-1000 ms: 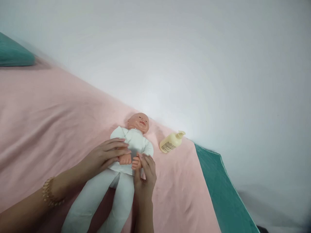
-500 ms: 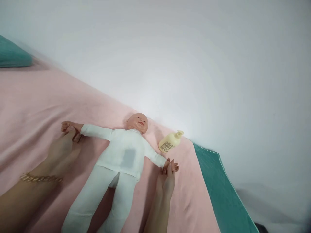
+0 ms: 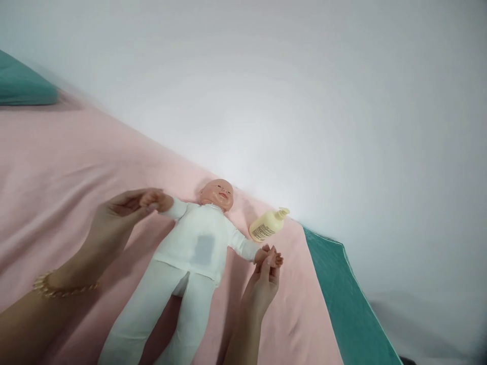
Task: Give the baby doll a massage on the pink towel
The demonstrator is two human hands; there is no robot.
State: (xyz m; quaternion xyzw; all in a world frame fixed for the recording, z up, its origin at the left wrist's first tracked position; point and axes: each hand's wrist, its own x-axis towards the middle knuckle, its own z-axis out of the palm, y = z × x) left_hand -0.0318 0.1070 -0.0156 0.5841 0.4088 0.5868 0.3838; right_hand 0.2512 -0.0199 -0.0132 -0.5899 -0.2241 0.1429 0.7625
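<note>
Baby doll (image 3: pixel 178 248) is lying on its back around the lower middle of the frame, head up toward the center and legs running off the bottom edge. It's in a white long-sleeved top and white pants, with a grey rectangular patch (image 3: pixel 204 250) on the belly.

Left hand (image 3: pixel 127 210) has the doll's hand on the picture's left side, pinched pretty snugly, thumb across the front of the little fist and fingers behind it. That doll arm is out to the side with the elbow looking a bit bent. There's a beaded bracelet (image 3: pixel 64 289) on the left wrist, lower left of the frame.

Right hand (image 3: pixel 264 281) has a narrow grip on the doll's other hand, right of center, thumb up against the tiny palm. That arm's stretched out toward the right.

Just above that sits a pale yellow pump bottle (image 3: pixel 268 224), tilted in view, dark print on its side, near the doll's sleeve but not touching it. Everything's on a wrinkled pink sheet (image 3: pixel 76 167). Teal cushion-looking thing (image 3: pixel 26 83) at the upper left, teal surface (image 3: pixel 353 289) at the lower right, plain pale wall (image 3: pixel 304 101) filling the top.
</note>
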